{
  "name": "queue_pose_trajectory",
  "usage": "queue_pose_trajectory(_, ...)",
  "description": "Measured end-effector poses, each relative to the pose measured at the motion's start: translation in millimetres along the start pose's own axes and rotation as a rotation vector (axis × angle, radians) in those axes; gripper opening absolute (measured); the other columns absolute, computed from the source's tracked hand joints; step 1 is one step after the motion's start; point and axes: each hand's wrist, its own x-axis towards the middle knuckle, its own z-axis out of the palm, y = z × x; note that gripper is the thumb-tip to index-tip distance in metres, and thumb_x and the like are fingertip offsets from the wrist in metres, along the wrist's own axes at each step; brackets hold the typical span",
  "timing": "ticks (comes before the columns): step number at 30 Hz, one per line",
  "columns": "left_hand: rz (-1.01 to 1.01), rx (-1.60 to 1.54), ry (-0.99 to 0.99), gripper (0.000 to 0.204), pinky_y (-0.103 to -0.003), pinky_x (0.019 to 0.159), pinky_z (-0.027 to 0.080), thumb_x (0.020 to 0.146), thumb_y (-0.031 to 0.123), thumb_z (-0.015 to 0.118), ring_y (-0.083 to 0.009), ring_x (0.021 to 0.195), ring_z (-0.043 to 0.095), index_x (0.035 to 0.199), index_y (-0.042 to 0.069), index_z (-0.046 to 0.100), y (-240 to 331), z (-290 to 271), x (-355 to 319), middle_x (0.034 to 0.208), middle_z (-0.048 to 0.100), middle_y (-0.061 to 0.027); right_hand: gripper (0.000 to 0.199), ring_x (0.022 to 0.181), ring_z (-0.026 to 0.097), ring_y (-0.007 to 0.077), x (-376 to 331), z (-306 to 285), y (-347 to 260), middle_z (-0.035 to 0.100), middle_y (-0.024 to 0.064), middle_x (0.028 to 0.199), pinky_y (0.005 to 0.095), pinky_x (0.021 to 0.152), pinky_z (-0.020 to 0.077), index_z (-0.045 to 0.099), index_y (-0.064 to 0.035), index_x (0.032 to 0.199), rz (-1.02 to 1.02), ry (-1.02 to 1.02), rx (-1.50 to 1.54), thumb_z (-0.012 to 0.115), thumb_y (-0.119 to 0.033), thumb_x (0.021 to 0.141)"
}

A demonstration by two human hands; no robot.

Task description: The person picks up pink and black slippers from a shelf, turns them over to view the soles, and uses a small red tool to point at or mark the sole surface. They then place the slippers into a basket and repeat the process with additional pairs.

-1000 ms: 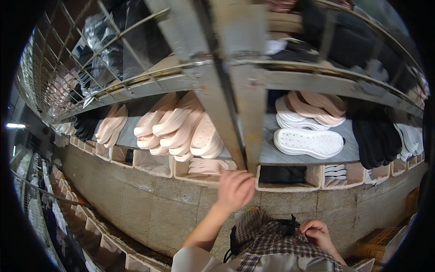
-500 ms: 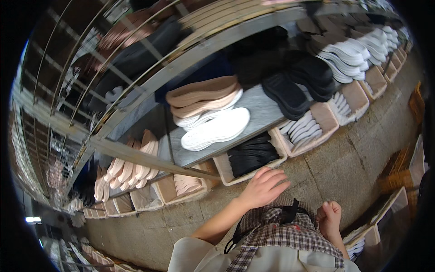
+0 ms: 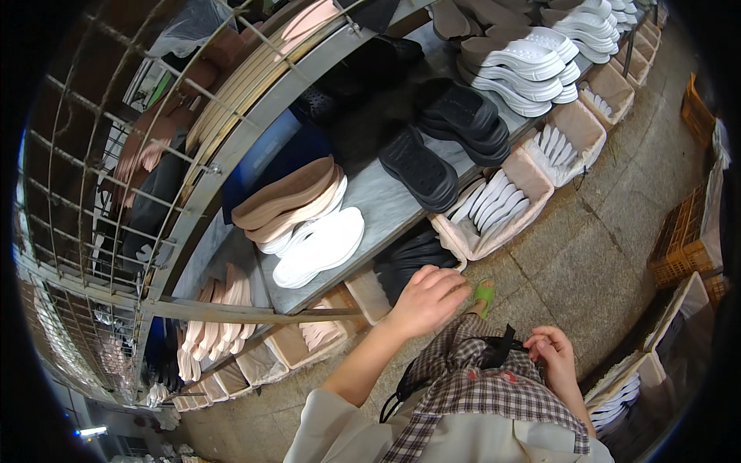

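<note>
From the head view, the left hand [image 3: 427, 299] was out in front at the shelf's edge, fingers loosely curled and half open, with nothing gripped in it. It hung just over the box of black soles [image 3: 413, 258] below the shelf [image 3: 382, 202], close to it, though contact could not be made out. The right hand [image 3: 552, 356] was tucked in at the waist, fingers bent around a black strap [image 3: 494, 353] lying on the checked cloth [image 3: 478, 386]; whether it truly pinched the strap could not be told.

Up on the grey shelf lay a white sole [image 3: 320, 248] flat, tread up, touching a stack of tan and beige soles [image 3: 289, 202] behind it. To the right sat black chunky soles [image 3: 421, 166], one flat, others piled [image 3: 463, 119] behind. Further right, a heap of white ridged soles [image 3: 525, 65] ran toward the far end.

Below the shelf stood a row of open beige cardboard boxes on the stone floor [image 3: 587, 239]: one with white soles on edge [image 3: 494, 208], the next with more white pieces [image 3: 559, 143]. To the left, boxes held pink soles [image 3: 224, 324] upright. A green shoe [image 3: 484, 293] showed on the floor just beside the left hand. Orange crates [image 3: 683, 239] stood well apart at the right.
</note>
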Motion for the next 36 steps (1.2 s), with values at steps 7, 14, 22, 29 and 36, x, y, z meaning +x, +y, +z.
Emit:
queue_pose_trajectory(7,-0.07,0.027,-0.021,0.03,-0.039,0.084,0.045,0.069,0.009,0.067,-0.0269,0.099,0.058,0.099,0.006,0.064,-40,-3,-2,0.103,0.06,-0.0083,0.01,0.068,0.056,0.0095,40,-4,-10,0.065,0.0071,0.084,0.0225,0.062,0.0451,0.059,-0.003,0.097,0.084,0.104,0.029,0.052,-0.007,0.091)
queue_pose_trajectory(14,-0.383,0.335,-0.028,0.035,-0.037,0.088,0.043,0.068,0.007,0.067,-0.0229,0.102,0.057,0.103,0.006,0.063,-81,-28,-66,0.104,0.061,-0.0057,0.008,0.066,0.055,0.0091,81,6,-23,0.064,0.0047,0.081,0.022,0.061,0.0436,0.058,-0.0047,0.094,0.126,0.041,-0.037,0.053,-0.01,0.092)
queue_pose_trajectory(22,-1.037,0.723,-0.175,0.047,-0.055,0.101,0.033,0.079,0.016,0.064,-0.0261,0.115,0.051,0.124,0.012,0.052,-122,-70,-169,0.123,0.056,-0.0075,0.008,0.067,0.056,0.0093,76,4,-18,0.065,0.0049,0.081,0.0227,0.062,0.0438,0.059,-0.0036,0.093,0.138,0.009,-0.055,0.052,-0.008,0.092)
queue_pose_trajectory(29,-1.015,0.693,-0.056,0.03,-0.05,0.099,0.036,0.082,0.016,0.063,-0.0214,0.109,0.056,0.112,0.016,0.062,-134,-64,-197,0.118,0.061,-0.0014,0.009,0.07,0.057,0.0099,41,8,8,0.066,0.0056,0.083,0.0229,0.065,0.0456,0.06,-0.0035,0.097,0.201,-0.121,-0.146,0.055,-0.008,0.091)
queue_pose_trajectory(36,-0.918,0.646,0.053,0.026,-0.04,0.084,0.047,0.079,0.012,0.064,-0.0246,0.101,0.061,0.104,0.012,0.066,-144,-62,-205,0.112,0.065,-0.0047,0.01,0.072,0.058,0.0107,21,7,16,0.066,0.0068,0.085,0.0242,0.067,0.0468,0.059,-0.0022,0.099,0.178,-0.15,-0.133,0.054,-0.007,0.092)
